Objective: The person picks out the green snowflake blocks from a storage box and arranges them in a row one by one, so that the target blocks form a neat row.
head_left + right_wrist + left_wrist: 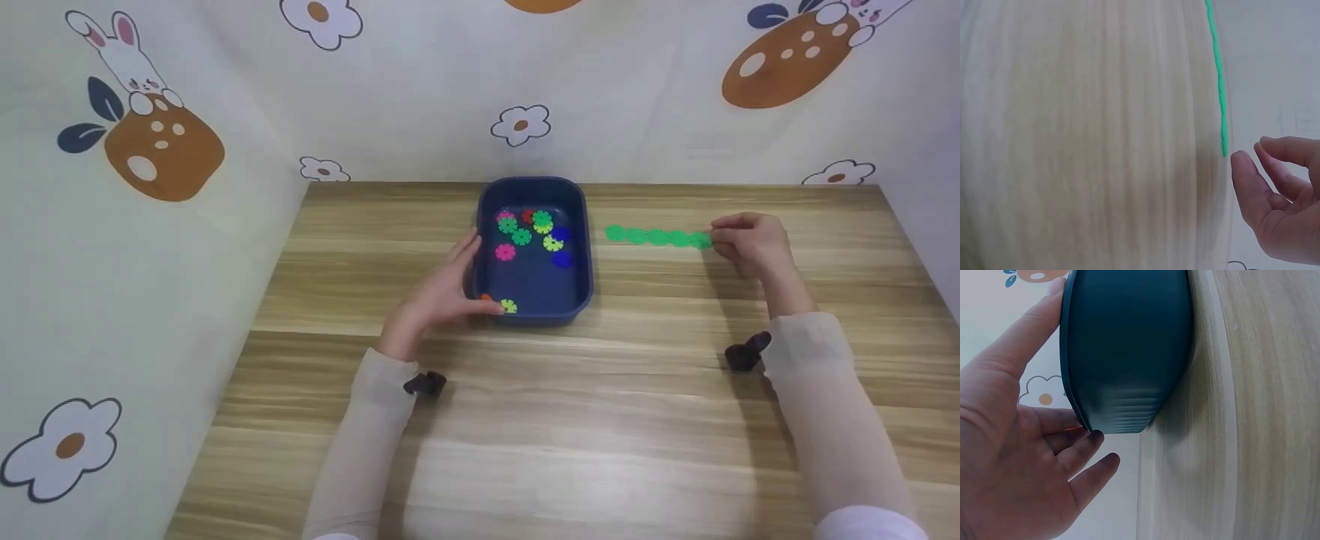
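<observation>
My left hand (442,292) holds the left side of a dark blue plastic bin (536,319). In the left wrist view its thumb lies at the bin's rim, with fingertips against the rim's corner. Inside the bin lie several small notched discs: pink (505,253), yellow (553,242), green (521,237), blue (562,259) and a little red. A row of green notched discs (658,237) stretches right of the bin. My right hand (754,241) is at the row's right end; in the right wrist view its thumb and fingertips are slightly apart, beside the green strip (1220,84), with nothing visible between them.
The wood-grain table (585,420) runs back to a pale printed cloth wall (420,90). Side walls of the same cloth flank it. A small black device (426,384) sits on the left sleeve, another black device (747,352) on the right sleeve.
</observation>
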`<action>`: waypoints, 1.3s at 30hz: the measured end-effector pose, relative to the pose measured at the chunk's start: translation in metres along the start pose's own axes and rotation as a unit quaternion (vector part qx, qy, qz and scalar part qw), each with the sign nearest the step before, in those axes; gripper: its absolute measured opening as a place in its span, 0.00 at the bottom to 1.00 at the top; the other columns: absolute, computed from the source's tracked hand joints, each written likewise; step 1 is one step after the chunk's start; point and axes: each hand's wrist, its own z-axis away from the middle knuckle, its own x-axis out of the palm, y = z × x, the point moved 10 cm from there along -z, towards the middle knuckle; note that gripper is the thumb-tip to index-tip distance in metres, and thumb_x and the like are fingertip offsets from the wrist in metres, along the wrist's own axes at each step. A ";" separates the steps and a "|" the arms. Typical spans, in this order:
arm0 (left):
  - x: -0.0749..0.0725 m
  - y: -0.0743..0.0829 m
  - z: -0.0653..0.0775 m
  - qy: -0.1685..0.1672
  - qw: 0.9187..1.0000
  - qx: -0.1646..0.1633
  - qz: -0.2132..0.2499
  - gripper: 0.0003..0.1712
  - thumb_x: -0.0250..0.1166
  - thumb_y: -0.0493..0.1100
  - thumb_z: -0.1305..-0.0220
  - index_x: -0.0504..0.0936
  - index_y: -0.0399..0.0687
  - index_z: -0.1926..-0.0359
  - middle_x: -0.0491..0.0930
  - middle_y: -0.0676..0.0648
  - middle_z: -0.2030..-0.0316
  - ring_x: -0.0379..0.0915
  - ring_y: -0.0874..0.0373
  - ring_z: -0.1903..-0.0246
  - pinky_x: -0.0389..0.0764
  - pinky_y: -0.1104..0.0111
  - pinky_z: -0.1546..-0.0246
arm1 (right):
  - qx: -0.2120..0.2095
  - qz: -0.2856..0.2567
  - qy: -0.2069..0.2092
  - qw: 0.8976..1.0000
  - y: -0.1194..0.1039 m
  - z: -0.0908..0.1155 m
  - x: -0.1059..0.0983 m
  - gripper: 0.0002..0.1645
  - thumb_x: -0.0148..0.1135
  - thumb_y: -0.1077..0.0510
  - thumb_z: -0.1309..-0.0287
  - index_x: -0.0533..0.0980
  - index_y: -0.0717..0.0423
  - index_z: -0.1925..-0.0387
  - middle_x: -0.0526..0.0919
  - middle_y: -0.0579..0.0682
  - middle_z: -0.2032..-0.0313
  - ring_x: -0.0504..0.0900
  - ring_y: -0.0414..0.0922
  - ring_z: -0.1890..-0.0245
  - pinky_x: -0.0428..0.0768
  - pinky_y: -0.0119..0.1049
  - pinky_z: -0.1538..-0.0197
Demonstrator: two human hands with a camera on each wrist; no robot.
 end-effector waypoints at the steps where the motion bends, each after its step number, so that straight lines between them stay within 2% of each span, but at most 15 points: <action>1: 0.000 0.000 0.000 0.000 1.000 0.001 0.000 0.69 0.78 0.62 0.53 0.44 0.52 0.20 0.38 0.53 0.19 0.40 0.49 0.20 0.56 0.48 0.24 | 0.001 -0.003 -0.001 1.000 -0.001 0.000 0.001 0.19 0.62 0.60 0.34 0.75 0.67 0.46 0.82 0.30 0.74 0.82 0.27 0.70 0.84 0.22 0.61; 6: 0.000 0.000 0.000 -0.001 1.000 -0.001 -0.006 0.69 0.78 0.62 0.52 0.43 0.52 0.20 0.37 0.53 0.19 0.39 0.50 0.20 0.55 0.49 0.24 | -0.007 0.001 -0.003 1.000 -0.013 0.003 0.007 0.20 0.62 0.58 0.34 0.75 0.66 0.46 0.81 0.27 0.76 0.83 0.26 0.71 0.84 0.22 0.61; 8: 0.000 0.000 0.000 -0.001 1.000 -0.003 -0.008 0.69 0.78 0.62 0.52 0.43 0.53 0.20 0.37 0.53 0.19 0.39 0.50 0.20 0.55 0.49 0.24 | -0.016 0.000 -0.003 1.000 -0.019 0.004 0.012 0.24 0.62 0.57 0.34 0.73 0.69 0.43 0.81 0.26 0.75 0.83 0.25 0.70 0.83 0.21 0.59; 11: -0.001 0.000 0.001 0.001 1.000 -0.002 -0.008 0.70 0.78 0.62 0.53 0.43 0.53 0.20 0.38 0.52 0.19 0.39 0.50 0.20 0.56 0.49 0.24 | -0.027 -0.033 -0.007 0.999 -0.028 0.006 0.020 0.25 0.62 0.59 0.34 0.72 0.71 0.42 0.81 0.28 0.73 0.83 0.25 0.69 0.83 0.21 0.56; 15: -0.001 0.001 0.000 0.002 1.000 0.004 -0.008 0.70 0.78 0.63 0.53 0.43 0.52 0.20 0.38 0.51 0.19 0.39 0.49 0.20 0.56 0.49 0.24 | -0.039 -0.071 -0.014 0.997 -0.038 0.008 0.030 0.19 0.62 0.61 0.35 0.74 0.67 0.46 0.83 0.31 0.70 0.84 0.25 0.69 0.84 0.22 0.55; 19: 0.000 0.002 0.000 0.001 1.000 0.014 -0.012 0.71 0.78 0.63 0.53 0.44 0.49 0.20 0.37 0.50 0.19 0.39 0.49 0.20 0.56 0.51 0.23 | -0.053 -0.076 -0.021 0.995 -0.050 0.012 0.041 0.16 0.62 0.60 0.34 0.76 0.64 0.48 0.83 0.33 0.67 0.84 0.27 0.66 0.84 0.22 0.54; 24: 0.000 0.004 0.001 -0.001 1.000 0.013 -0.014 0.70 0.78 0.62 0.53 0.43 0.49 0.20 0.37 0.49 0.19 0.39 0.48 0.20 0.56 0.50 0.23 | -0.063 -0.093 -0.031 0.993 -0.064 0.015 0.058 0.18 0.61 0.61 0.33 0.74 0.68 0.46 0.82 0.37 0.65 0.84 0.29 0.65 0.84 0.23 0.54; 31: 0.001 0.004 0.002 0.002 1.000 0.007 -0.013 0.70 0.78 0.62 0.52 0.43 0.51 0.20 0.38 0.49 0.19 0.40 0.49 0.20 0.56 0.50 0.23 | -0.085 -0.118 -0.045 0.988 -0.084 0.021 0.083 0.14 0.62 0.64 0.35 0.77 0.67 0.51 0.83 0.41 0.66 0.85 0.32 0.66 0.85 0.25 0.55; 39: 0.001 0.002 0.002 0.003 1.000 0.005 -0.015 0.70 0.77 0.63 0.52 0.43 0.52 0.20 0.38 0.48 0.19 0.39 0.49 0.20 0.55 0.49 0.23 | -0.119 -0.119 -0.072 0.983 -0.103 0.026 0.113 0.15 0.62 0.65 0.36 0.77 0.70 0.50 0.83 0.40 0.67 0.85 0.32 0.67 0.85 0.24 0.58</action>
